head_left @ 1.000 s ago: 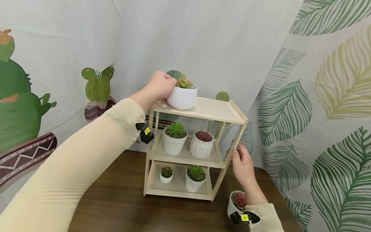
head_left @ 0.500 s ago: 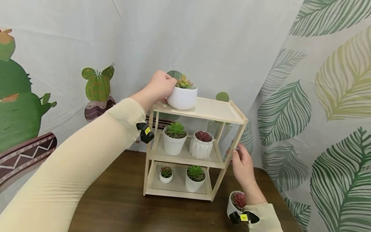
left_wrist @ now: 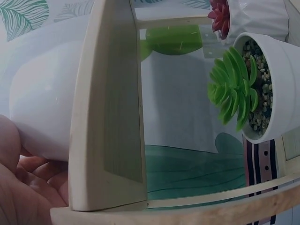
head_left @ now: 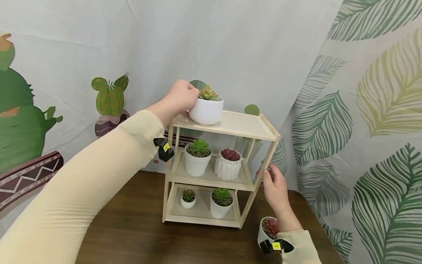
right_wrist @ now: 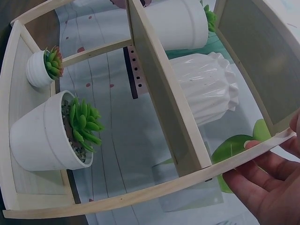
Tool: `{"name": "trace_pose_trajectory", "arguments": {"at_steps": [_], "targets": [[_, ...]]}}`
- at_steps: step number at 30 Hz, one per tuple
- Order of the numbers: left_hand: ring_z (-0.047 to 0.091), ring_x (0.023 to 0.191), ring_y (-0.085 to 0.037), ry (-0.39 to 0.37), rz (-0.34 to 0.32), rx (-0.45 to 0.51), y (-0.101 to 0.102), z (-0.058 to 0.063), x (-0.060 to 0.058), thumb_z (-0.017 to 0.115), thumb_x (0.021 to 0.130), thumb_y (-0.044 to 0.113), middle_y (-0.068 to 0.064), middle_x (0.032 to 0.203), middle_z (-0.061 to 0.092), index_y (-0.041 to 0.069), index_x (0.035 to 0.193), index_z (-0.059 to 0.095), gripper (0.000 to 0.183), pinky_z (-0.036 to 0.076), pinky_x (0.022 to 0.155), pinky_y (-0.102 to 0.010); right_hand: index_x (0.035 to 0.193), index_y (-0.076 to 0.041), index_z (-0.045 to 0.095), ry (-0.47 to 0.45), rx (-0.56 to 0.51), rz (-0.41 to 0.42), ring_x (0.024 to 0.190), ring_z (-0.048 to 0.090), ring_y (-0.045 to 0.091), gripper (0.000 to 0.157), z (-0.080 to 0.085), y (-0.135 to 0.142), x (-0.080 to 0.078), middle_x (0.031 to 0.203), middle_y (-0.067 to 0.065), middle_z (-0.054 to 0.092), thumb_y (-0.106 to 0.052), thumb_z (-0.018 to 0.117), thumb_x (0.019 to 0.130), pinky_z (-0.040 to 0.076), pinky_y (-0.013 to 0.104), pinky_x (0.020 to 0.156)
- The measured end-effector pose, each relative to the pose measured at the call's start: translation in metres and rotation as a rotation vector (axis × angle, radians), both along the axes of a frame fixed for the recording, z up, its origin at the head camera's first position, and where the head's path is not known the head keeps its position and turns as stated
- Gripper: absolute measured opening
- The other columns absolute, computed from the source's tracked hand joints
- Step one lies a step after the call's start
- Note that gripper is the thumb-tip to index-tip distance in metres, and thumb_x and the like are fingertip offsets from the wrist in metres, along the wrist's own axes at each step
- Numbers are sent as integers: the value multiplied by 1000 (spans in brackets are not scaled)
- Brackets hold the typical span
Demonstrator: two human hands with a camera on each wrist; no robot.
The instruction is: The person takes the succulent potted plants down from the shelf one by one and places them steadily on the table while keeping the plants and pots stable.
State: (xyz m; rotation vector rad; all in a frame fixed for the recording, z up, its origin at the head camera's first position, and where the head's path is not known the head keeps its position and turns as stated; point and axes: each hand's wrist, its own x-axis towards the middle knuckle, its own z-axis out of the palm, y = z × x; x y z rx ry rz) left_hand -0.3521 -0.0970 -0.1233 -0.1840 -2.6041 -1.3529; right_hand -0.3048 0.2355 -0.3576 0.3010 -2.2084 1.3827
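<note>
A three-tier wooden shelf (head_left: 248,124) stands on the table. At the left of its top board sits a round white pot (head_left: 207,112) with a green-orange succulent (head_left: 207,94). My left hand (head_left: 182,97) grips this pot at its left rim; in the left wrist view the fingers (left_wrist: 44,173) curl low against the pot's side. At the shelf's right side, my right hand (head_left: 276,189) holds the front upright (right_wrist: 154,192), thumb and fingers around it. On the middle board stand a green succulent pot (head_left: 197,165) and a ribbed white pot (head_left: 227,168) with a red succulent.
A tiny potted succulent (head_left: 188,201) and a green one in a white pot (head_left: 221,209) stand on the bottom board. A red succulent pot (head_left: 265,234) sits on the brown table (head_left: 132,227), partly behind my right wrist. A printed curtain (head_left: 257,47) hangs behind.
The whole scene has shifted very slightly left in the head view. Both hands, the pots and the shelf otherwise keep their places.
</note>
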Motion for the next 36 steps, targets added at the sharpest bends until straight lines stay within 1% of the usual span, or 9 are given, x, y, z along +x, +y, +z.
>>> {"name": "trace_pose_trajectory", "arguments": {"at_steps": [6,12,18,23,27,32,35,36], "targets": [[63,122,-31,-11,-14,21,-1,2,1,36,104,20,-15,141,57,0,123,68,42,65,75,-40,139,-6,59,-13,-1,-10,87,69,13,36,0,0,-1,111,23,74,-17,43,109,55,17,73],[62,124,-32,0,-27,30,-5,7,1,35,102,17,-15,146,55,-1,121,69,43,65,75,-41,140,-5,58,-16,-4,-1,87,69,12,36,0,-1,-1,112,24,74,-16,42,109,55,17,72],[62,124,-32,2,-22,19,-8,13,7,34,103,17,-16,147,55,-1,126,68,45,65,77,-41,138,-5,59,-6,-9,-4,85,69,11,35,-1,-1,-1,110,23,74,-16,43,109,56,17,72],[61,126,-32,9,-16,24,-12,17,12,32,103,18,-14,150,53,-1,125,68,46,64,80,-43,137,-6,60,-4,-17,0,83,68,10,34,-1,-1,-1,110,24,74,-17,44,109,56,17,71],[61,127,-33,27,-18,42,-18,18,15,33,102,16,-13,153,51,-1,124,69,46,65,78,-42,135,-6,61,-6,-27,1,83,68,11,33,0,-2,-1,109,25,73,-18,44,109,56,17,71],[64,123,-33,35,-7,18,-29,18,17,33,105,19,-15,151,53,1,128,69,46,65,72,-37,134,-6,61,-3,-32,-11,86,70,11,32,-3,-1,-4,106,26,73,-16,45,108,57,18,71],[65,120,-33,44,5,5,-36,19,19,33,105,21,-15,148,55,3,131,68,47,65,72,-37,134,-7,61,2,-30,-15,86,71,14,32,-5,-1,-5,104,25,73,-16,45,108,58,18,71],[65,120,-33,48,11,3,-38,19,20,33,105,22,-15,148,56,2,127,69,47,65,72,-37,134,-7,61,3,-27,-15,86,71,14,32,-5,-1,-5,104,24,73,-17,45,108,58,19,71]]}}
